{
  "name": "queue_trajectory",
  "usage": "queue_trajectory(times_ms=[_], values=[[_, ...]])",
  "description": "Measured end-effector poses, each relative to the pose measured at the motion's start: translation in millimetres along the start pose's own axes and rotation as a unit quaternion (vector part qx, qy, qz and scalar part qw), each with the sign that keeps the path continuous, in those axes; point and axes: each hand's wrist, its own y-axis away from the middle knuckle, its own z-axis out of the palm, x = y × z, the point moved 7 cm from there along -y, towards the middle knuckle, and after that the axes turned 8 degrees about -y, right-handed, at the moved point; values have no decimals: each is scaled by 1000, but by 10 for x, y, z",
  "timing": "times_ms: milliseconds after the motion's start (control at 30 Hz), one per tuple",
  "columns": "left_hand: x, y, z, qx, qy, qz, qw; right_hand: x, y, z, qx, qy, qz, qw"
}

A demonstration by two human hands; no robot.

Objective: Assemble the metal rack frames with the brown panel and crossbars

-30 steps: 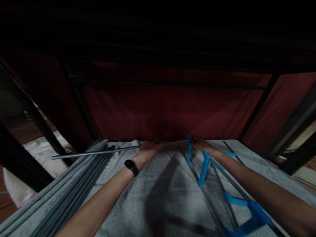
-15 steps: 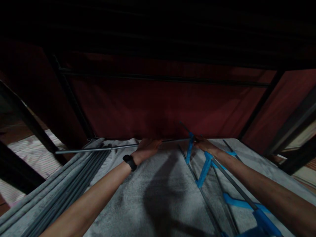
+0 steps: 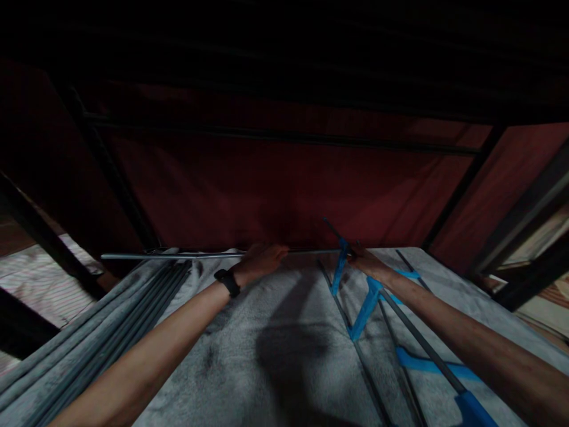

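Observation:
My left hand [image 3: 265, 261], below a dark wristband, is closed around a long thin grey metal tube [image 3: 151, 257]. The tube lies nearly level across the far end of the blanket and reaches toward my right hand. At its right end, my right hand [image 3: 362, 260] is closed at a blue plastic connector [image 3: 340, 267]; the fingertips are partly hidden in shadow. That connector belongs to a frame of grey tubes [image 3: 367, 370] joined by several blue plastic pieces, such as the blue bracket [image 3: 367, 308]. My right forearm passes above part of the frame.
A grey blanket [image 3: 231, 367] lies underneath everything. Several loose grey tubes [image 3: 120, 332] rest side by side on its left part. Dark metal bars [image 3: 120, 178] and a dark red panel [image 3: 275, 184] stand behind. Striped cloth [image 3: 48, 279] shows at far left.
The tube's left end has risen a little, so it sits more level. My left hand has shifted slightly left; my right hand stays at the blue connector. The view has turned slightly.

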Motion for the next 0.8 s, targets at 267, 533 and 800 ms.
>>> queue_trajectory(times_ms=[267,533,800], values=[[1,48,80,-4,4,9,1000,-47,-42,-15,9,13,22,1000],[100,79,-16,-4,2,42,999,-108,-9,-25,20,25,31,999],[-382,402,117,-37,-65,1,997,-142,50,-5,-3,12,24,1000]])
